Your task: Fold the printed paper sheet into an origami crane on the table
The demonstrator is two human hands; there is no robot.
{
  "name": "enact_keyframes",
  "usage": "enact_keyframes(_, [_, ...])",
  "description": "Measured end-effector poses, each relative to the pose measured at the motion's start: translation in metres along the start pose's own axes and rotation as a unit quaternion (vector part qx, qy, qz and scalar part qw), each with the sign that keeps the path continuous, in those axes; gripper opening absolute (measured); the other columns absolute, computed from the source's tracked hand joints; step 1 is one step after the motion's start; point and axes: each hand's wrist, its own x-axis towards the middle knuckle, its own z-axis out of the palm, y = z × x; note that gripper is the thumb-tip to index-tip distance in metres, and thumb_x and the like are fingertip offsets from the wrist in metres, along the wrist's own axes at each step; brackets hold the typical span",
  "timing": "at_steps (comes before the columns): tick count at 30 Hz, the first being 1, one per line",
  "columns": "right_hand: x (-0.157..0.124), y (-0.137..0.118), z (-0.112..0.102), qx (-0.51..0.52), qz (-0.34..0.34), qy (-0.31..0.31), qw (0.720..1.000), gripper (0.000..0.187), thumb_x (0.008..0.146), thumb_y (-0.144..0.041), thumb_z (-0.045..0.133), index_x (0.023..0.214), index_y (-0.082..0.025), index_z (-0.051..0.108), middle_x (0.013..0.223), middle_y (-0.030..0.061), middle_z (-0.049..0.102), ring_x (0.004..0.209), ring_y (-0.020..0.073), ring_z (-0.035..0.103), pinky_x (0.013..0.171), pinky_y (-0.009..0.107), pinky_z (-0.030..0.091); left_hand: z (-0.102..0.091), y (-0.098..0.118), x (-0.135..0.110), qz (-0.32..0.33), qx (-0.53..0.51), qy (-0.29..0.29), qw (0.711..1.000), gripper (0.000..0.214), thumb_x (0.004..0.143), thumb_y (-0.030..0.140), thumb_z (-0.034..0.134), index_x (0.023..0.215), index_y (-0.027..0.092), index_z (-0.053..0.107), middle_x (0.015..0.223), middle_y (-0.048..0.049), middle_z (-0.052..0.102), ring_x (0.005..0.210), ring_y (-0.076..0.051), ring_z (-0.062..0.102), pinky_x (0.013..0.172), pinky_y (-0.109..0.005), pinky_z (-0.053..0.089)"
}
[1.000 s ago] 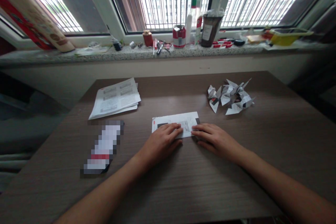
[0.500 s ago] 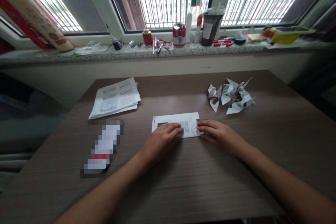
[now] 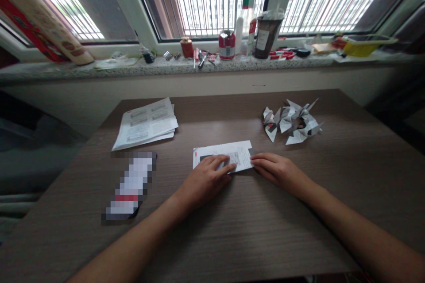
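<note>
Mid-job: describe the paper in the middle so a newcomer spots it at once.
Find the brown table below the windowsill. Between the paper stack on the left and the folded paper pieces on the right, but nearer the camera, lies a flat printed paper. Unlike them, it lies under the left grip, with the right grip at its right edge.

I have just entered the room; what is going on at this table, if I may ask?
A person sits or stands at the table with both hands at a printed paper. The left hand lies across it, and the right hand is at its right edge. Beyond, a stack of pages lies to the left and folded paper pieces to the right.
</note>
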Motion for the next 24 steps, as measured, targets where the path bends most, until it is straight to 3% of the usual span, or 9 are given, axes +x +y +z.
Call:
enact_keyframes(7, [-0.001,0.005,0.002,0.015,-0.012,0.008,1.000,0.029,0.103,-0.016,0.054,0.126,-0.022,0.071,0.125,0.0118,0.073,0.116,0.0243,0.070,0.097,0.043,0.061,0.000,-0.001,-0.001,0.013,0.000,-0.015,1.000,0.039,0.107,0.032,0.058,0.145,0.029,0.058,0.150,-0.0119,0.055,0.134,-0.033,0.054,0.110,-0.056,0.051])
enact_keyframes(18, [0.004,0.006,-0.001,-0.016,0.019,0.026,0.999,0.018,0.103,-0.025,0.060,0.118,-0.023,0.069,0.115,0.0091,0.075,0.121,0.0295,0.063,0.102,0.051,0.054,0.002,0.000,-0.003,0.046,-0.047,-0.052,0.997,0.039,0.105,0.031,0.061,0.143,0.023,0.056,0.161,-0.0101,0.048,0.149,-0.028,0.045,0.125,-0.053,0.038])
enact_keyframes(24, [0.009,0.003,-0.001,0.015,0.058,0.008,0.998,0.019,0.104,-0.026,0.058,0.121,-0.023,0.066,0.114,0.0090,0.074,0.109,0.0261,0.069,0.097,0.045,0.056,0.002,0.004,-0.003,0.055,-0.021,-0.043,0.997,0.044,0.103,0.033,0.063,0.146,0.024,0.056,0.157,-0.0119,0.052,0.147,-0.033,0.046,0.120,-0.055,0.042])
